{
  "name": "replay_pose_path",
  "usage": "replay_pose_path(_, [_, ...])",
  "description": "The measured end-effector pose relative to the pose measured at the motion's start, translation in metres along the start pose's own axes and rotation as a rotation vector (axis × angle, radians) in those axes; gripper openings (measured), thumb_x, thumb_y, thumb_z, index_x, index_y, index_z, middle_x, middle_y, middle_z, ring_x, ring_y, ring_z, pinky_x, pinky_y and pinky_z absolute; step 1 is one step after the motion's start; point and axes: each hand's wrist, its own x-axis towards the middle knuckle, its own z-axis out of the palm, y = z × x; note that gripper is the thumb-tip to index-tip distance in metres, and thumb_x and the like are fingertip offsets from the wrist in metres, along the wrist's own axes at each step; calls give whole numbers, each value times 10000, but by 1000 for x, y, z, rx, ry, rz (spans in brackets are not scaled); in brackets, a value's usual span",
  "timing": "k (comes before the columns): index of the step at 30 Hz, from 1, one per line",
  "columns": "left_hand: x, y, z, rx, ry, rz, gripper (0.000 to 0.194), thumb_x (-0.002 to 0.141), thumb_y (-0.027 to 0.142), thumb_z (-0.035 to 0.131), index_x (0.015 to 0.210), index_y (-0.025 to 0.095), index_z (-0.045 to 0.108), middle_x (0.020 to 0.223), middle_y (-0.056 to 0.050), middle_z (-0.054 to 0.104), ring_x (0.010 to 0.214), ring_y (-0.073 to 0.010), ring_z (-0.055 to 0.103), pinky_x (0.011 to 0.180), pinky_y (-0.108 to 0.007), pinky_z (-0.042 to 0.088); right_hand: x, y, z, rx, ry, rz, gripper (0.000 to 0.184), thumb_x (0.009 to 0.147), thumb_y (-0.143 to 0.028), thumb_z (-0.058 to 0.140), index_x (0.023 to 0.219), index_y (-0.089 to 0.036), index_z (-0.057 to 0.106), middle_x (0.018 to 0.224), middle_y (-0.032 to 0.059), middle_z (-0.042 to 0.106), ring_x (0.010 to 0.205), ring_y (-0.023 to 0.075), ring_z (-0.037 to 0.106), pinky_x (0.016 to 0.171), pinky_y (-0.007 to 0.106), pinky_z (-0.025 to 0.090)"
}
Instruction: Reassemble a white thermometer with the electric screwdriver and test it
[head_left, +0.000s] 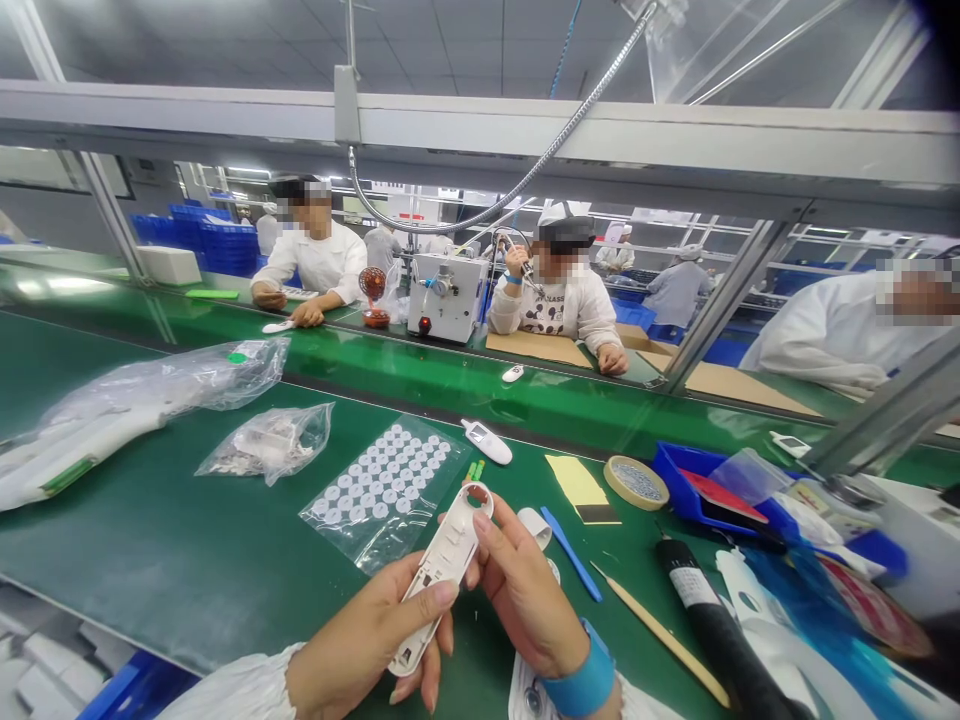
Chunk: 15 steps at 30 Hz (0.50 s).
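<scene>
I hold a long white plastic shell (442, 565) with a round hole at its top end, low in the middle of the view. My left hand (375, 645) wraps around its lower half, fingers closed on it. My right hand (525, 590), with a blue wristband, pinches its upper part, thumb beside the ring end. A clear sheet of small white round stickers (386, 480) lies just beyond the shell on the green mat (187, 560).
Clear bags of white parts (274, 440) lie to the left. A finished white thermometer (487, 442), tape roll (636, 482), yellow pad (579, 483), blue tool (571, 540), wooden stick (660, 630), black cylinder (712, 625) and blue tray (697, 490) lie on the right. Three workers sit across the conveyor.
</scene>
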Motion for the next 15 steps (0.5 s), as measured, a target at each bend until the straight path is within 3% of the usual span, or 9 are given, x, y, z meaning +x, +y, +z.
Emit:
replay_pose_path(5, [2,-4,-1,14,42,24,286,819,400,530,934,144,473,571,30,529,377,-69,531,287,-96,277,-1,-1,1,11,1,5,540,769,-439,620,1181,-166,403,621,-38,457,535,37,420,583,155,393])
replay_pose_path(10, [5,-7,2,47,95,28,325,812,437,511,934,139,467,451,48,489,282,-56,430,249,-96,232,-1,1,-1,2,10,0,592,780,-441,608,1239,-176,345,583,-46,454,536,45,423,595,166,403])
replay_pose_path(15, [8,-6,-1,98,71,-17,346,797,471,525,928,164,435,574,29,542,355,-76,503,288,-116,318,3,2,-2,-6,17,-24,611,753,-464,624,1204,-135,376,605,-39,460,516,34,405,555,155,381])
